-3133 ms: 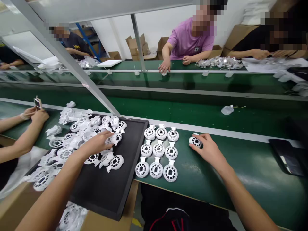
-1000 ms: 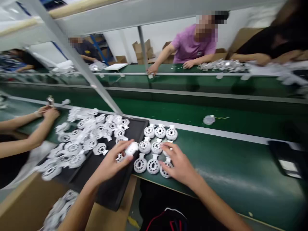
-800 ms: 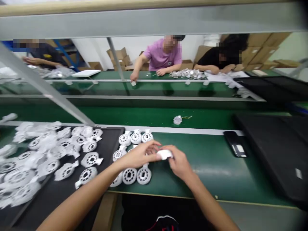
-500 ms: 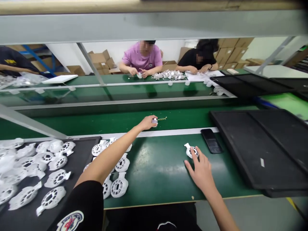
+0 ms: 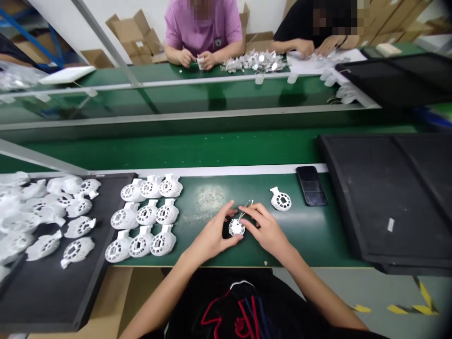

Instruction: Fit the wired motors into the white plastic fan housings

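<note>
My left hand [image 5: 211,238] curves its thumb and fingers round a small round white part [image 5: 236,228] with slots around its rim, held just above the green bench. Thin pale wires [image 5: 247,207] rise from that part. At its right edge, my right hand [image 5: 266,231] closes thumb and forefinger on the wires; the exact contact is partly hidden. A white slotted housing with a short neck [image 5: 281,200] lies on the bench beyond my right hand. Similar white housings [image 5: 144,214] stand in rows to the left of my hands.
A black tray [image 5: 81,287] at left carries many piled housings. A phone [image 5: 311,186] lies by the bench's metal strip [image 5: 212,171], beside stacked black trays [image 5: 381,197]. Across the green channel, two people work with their hands near a heap of small white parts [image 5: 254,62].
My left hand has brought the small part from the green channel back in front of me. My right hand has left the housing and moved left to the part. The view has tilted down.
</note>
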Tool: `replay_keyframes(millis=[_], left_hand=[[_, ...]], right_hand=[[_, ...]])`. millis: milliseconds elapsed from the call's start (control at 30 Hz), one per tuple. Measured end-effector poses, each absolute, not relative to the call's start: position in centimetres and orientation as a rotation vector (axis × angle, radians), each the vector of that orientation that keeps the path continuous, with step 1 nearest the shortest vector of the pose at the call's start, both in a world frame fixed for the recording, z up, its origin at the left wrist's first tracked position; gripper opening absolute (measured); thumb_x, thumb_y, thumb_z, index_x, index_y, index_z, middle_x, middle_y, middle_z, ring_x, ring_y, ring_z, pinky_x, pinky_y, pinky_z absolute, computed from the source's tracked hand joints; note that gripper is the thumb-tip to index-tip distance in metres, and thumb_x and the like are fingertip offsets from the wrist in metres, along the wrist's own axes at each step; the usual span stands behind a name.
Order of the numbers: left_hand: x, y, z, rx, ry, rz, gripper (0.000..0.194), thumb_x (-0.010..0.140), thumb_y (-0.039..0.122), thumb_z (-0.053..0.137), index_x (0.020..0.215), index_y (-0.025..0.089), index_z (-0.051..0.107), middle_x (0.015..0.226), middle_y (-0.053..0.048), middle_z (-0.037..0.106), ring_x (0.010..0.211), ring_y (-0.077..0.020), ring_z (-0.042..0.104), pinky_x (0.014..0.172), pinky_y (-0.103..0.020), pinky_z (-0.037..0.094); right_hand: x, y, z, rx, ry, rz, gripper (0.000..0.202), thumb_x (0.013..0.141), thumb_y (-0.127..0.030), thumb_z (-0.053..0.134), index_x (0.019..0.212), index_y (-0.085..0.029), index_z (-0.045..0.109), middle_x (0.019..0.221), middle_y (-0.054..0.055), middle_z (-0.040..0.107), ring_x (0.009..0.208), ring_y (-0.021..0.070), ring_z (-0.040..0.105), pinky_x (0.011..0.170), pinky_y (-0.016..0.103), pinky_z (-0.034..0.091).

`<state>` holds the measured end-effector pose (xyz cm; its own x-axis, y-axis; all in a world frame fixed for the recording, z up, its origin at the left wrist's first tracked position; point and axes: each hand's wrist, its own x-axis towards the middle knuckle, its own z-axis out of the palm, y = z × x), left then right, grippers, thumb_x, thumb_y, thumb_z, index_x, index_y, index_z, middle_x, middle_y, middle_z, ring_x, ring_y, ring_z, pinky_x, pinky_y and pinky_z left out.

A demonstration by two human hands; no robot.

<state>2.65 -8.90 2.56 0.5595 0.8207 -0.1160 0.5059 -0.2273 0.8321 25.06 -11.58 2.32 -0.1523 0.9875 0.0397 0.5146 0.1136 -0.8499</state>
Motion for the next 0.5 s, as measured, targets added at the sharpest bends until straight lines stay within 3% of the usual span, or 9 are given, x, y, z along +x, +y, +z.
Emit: replay_keyframes(millis=[167,300,500], left_hand=[[0.8,-8.4,2.9,1.895,0.957,0.339,0.089,0.089,0.043,0.080,0.162,0.037,0.029,0.145,-0.009,0.062,0.132,-0.0292,0.060,0.111,-0.050,0.050],[0.9,-9.1,2.5,1.932,0.983,0.343,0.087,0.091,0.043,0.078,0.162,0.036,0.028,0.147,-0.010,0.060,0.136,-0.0298,0.055,0.115,-0.051,0.045],[1.6,-9.4,1.2,1.969,0.945,0.456,0.050,0.094,0.039,0.075,0.137,0.027,0.052,0.139,-0.011,0.063,0.132,-0.0290,0.057,0.111,-0.049,0.045]], right_hand=[[26.2,-11.5,2.3,-1.549,-1.655,0.995,0.029,0.105,-0.046,0.053,0.111,-0.028,0.075,0.098,0.005,0.070,0.079,0.0193,0.067,0.069,0.033,0.057],[25.7,-10.9,2.7,-1.680,-1.620,1.231,0.035,0.101,-0.055,0.058,0.095,-0.026,0.076,0.080,0.001,0.074,0.065,0.0172,0.065,0.062,0.031,0.051],[24.9,-10.2,2.9,-1.806,-1.543,1.327,0.045,0.098,-0.063,0.058,0.080,-0.024,0.071,0.061,-0.002,0.067,0.055,0.0156,0.058,0.054,0.029,0.040]])
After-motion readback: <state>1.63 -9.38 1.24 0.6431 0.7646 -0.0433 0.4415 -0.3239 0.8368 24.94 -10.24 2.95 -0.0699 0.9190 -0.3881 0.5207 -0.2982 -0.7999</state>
